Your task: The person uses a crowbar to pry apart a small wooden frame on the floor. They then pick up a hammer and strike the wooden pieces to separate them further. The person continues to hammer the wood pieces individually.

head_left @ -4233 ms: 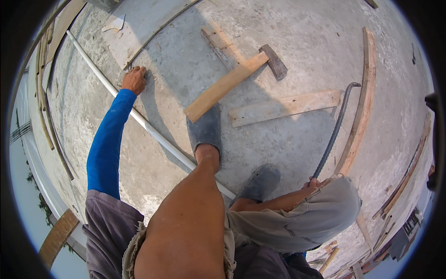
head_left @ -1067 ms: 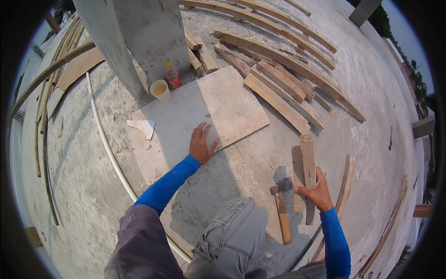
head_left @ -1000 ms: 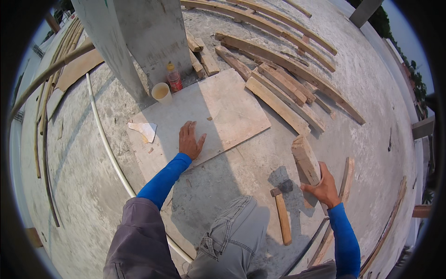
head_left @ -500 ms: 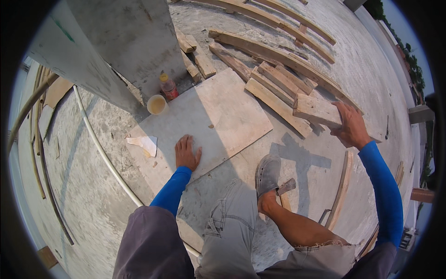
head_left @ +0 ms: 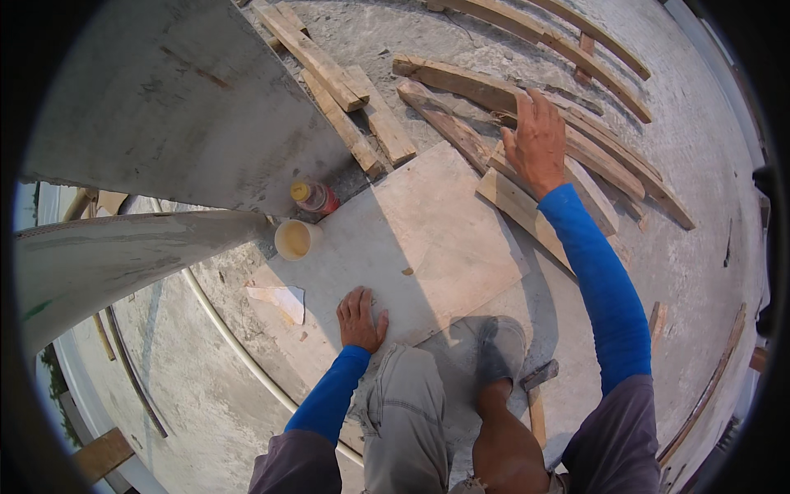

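The left hand [head_left: 360, 321] lies flat and wide on the big board [head_left: 461, 239] in the middle, and the right hand [head_left: 536, 146] is wide over the wood [head_left: 605, 167] at two o'clock.

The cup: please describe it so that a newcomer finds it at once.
Start at the big concrete pillar at upper left. At its foot, near the pale panel under the left hand, stands the cup. It is round, pale and open, while the bottle beside it has a yellow cap.
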Demonstrator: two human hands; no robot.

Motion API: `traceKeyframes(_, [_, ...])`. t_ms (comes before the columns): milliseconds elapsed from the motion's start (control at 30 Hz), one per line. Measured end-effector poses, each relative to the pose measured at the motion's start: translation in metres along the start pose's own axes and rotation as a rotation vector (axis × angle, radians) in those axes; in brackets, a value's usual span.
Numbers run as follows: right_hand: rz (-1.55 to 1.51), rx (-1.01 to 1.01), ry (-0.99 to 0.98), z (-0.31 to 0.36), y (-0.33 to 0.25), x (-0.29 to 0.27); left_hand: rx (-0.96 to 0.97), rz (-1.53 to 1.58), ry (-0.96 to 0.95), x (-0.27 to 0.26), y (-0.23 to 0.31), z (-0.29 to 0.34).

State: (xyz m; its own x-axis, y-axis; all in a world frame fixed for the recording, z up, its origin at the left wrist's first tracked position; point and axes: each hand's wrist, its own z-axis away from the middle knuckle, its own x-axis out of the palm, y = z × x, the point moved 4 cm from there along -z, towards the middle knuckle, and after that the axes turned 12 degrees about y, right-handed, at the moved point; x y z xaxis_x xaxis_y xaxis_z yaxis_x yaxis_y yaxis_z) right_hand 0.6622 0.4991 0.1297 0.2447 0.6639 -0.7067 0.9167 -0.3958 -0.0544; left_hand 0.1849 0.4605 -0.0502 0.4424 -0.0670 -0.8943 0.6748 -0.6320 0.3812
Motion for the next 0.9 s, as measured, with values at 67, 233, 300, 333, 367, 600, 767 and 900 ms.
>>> traceKeyframes(67, [-0.218, 0.070, -0.074, 0.008, -0.049, 0.028, -0.003, -0.037, -0.010, 0.004, -0.003, 0.002])
traceKeyframes(233, [-0.701, 0.310, -0.594, 0.033, -0.164, 0.095, 0.035, -0.033, 0.027, 0.009, -0.009, 0.005])
traceKeyframes(300, [-0.679, 0.273, -0.527, 0.035, -0.190, 0.106, 0.034, -0.022, 0.023, 0.009, -0.009, 0.005])
traceKeyframes(333, [-0.655, 0.259, -0.535, 0.038, -0.197, 0.111, 0.026, -0.017, 0.008, 0.008, -0.008, 0.005])
traceKeyframes(367, [-0.630, 0.268, -0.503, 0.038, -0.200, 0.115, 0.023, -0.004, 0.013, 0.006, -0.007, 0.005])
traceKeyframes(600, [-0.582, 0.424, -0.446, 0.013, -0.167, 0.140, 0.000, -0.003, 0.008, 0.001, -0.001, 0.001])
traceKeyframes(767, [-1.092, 0.761, -0.712, 0.014, -0.118, 0.144, -0.028, 0.015, 0.007, 0.002, -0.002, 0.002])
traceKeyframes(900, [-1.426, 1.019, -0.721, 0.055, -0.105, 0.101, -0.005, 0.008, 0.021, -0.001, 0.000, 0.000])
